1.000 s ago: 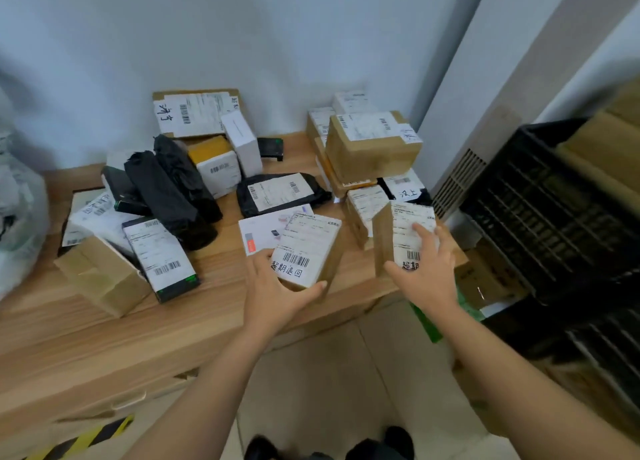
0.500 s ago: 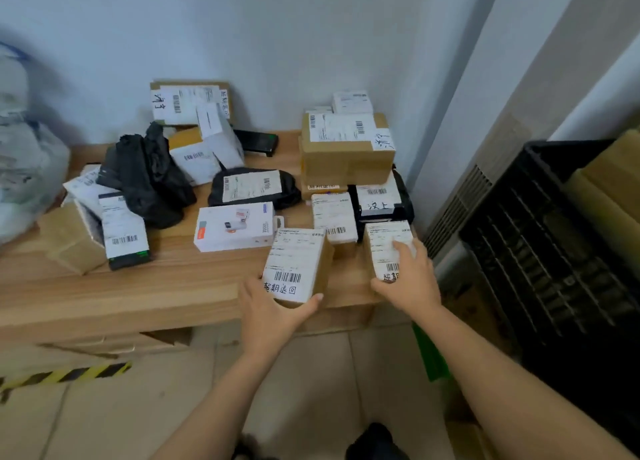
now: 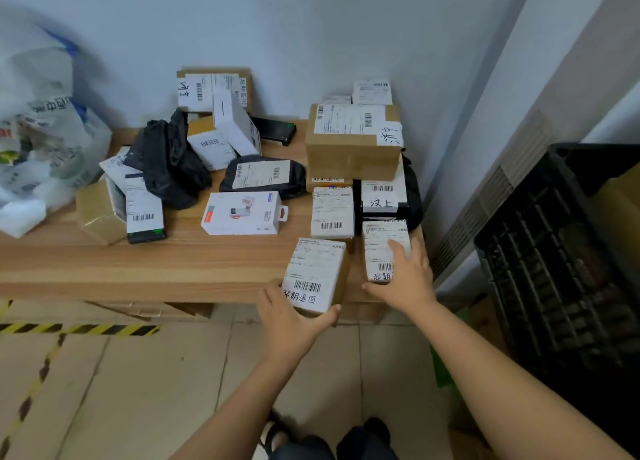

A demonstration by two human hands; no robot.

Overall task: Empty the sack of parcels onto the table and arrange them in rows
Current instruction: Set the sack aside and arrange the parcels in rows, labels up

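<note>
The left grip (image 3: 291,321) pinches the near end of a small brown cardboard parcel with a white barcode label (image 3: 317,274), thumb on one side and fingers on the other. This parcel sits at the front edge of the pale wooden table (image 3: 138,269), its near end seeming to overhang. Its long axis runs away from the person, leaning slightly right.

Just beside it to the right, with a narrow gap between them, the right grip (image 3: 403,279) lies spread flat on a second small labelled parcel (image 3: 379,248) at the table's front right corner.

The held parcel probably belongs beside this one, so it must turn a little to lie parallel. The left grip already has it and is nearer.

Behind both lies a third labelled box (image 3: 332,212), then a large brown carton (image 3: 353,141). Further left are a white retail box (image 3: 242,214) and black plastic mailers (image 3: 173,158), unsorted. The white woven sack (image 3: 41,130) slumps at the far left.
</note>
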